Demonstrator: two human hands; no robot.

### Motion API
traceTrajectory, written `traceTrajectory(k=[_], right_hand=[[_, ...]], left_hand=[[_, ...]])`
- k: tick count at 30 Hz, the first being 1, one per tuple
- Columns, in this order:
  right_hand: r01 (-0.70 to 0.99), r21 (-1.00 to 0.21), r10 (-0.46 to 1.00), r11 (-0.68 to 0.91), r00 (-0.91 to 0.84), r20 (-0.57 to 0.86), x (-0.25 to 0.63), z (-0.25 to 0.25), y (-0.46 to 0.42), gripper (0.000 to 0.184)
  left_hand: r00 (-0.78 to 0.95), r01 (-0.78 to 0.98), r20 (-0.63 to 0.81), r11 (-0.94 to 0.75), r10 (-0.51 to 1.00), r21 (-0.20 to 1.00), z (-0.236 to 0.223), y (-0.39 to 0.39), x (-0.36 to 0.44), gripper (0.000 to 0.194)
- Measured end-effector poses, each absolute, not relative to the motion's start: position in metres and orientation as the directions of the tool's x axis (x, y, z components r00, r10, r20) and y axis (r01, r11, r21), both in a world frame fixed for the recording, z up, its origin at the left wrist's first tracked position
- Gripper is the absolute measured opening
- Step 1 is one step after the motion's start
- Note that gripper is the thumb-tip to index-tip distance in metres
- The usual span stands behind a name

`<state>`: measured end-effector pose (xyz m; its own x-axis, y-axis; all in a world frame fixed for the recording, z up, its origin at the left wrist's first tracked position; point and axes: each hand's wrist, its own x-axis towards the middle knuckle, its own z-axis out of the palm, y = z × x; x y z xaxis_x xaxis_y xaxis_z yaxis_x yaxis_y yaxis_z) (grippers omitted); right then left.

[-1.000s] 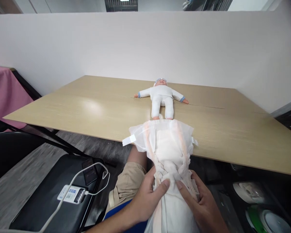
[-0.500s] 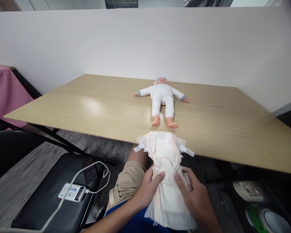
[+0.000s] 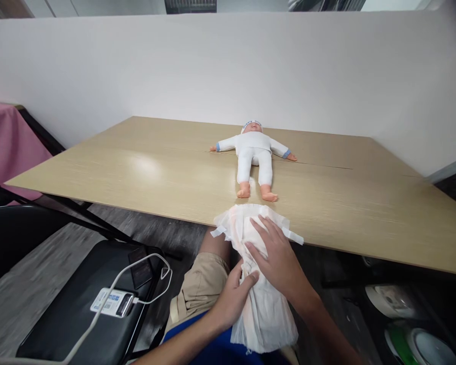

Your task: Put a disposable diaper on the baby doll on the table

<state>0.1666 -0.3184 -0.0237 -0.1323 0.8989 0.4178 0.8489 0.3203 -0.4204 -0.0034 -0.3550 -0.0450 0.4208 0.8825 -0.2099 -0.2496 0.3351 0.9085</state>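
Observation:
An unfolded white diaper (image 3: 264, 319) extends from my lap up to the table's front edge, its two side tabs spread out. My left hand (image 3: 237, 294) grips its left side near the middle, thumb on top and fingers underneath. Across the upper part lies my right hand (image 3: 275, 253), fingers outstretched and palm down on the inner surface. Beyond the diaper, a baby doll (image 3: 254, 152) in white clothes and a headband rests on its back, arms spread and feet toward me.
The doll lies on a wooden table (image 3: 167, 172) against a white partition (image 3: 213, 66). To the left, a black chair seat (image 3: 61, 319) holds a phone (image 3: 140, 268) and a white power bank (image 3: 112, 302) with a cable. Round containers (image 3: 421, 344) sit at lower right.
My right hand has let go of the diaper's right edge and moved up onto its upper inner surface, fingers spread. My left hand keeps its grip.

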Motion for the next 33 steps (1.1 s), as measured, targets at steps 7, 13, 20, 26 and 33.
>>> traceTrajectory(k=[7, 13, 20, 26, 33], right_hand=[[0.906, -0.307, 0.935, 0.291, -0.202, 0.291, 0.164, -0.047, -0.279, 0.059], [0.929, -0.264, 0.944, 0.258, -0.184, 0.275, 0.164, -0.05, -0.261, 0.06], [0.941, -0.238, 0.949, 0.239, -0.175, 0.261, 0.162, -0.047, -0.255, 0.059], [0.954, -0.208, 0.942, 0.216, -0.147, 0.302, 0.154, -0.043, -0.254, 0.057], [0.946, -0.236, 0.945, 0.222, -0.15, 0.29, 0.15, -0.04, -0.245, 0.061]], left_hand=[[0.476, -0.104, -0.115, 0.185, 0.872, 0.977, -0.056, -0.344, -0.016, 0.054], [0.55, 0.188, -0.034, -0.083, 0.834, 0.979, -0.047, -0.325, -0.037, 0.043], [0.647, 0.548, -0.003, -0.462, 0.763, 0.697, -0.008, -0.278, -0.07, 0.036], [0.724, 0.488, 0.243, -0.729, 0.645, 0.481, 0.038, -0.194, -0.088, 0.03], [0.805, 0.506, 0.289, -0.854, 0.518, 0.122, 0.017, -0.083, -0.059, 0.042]])
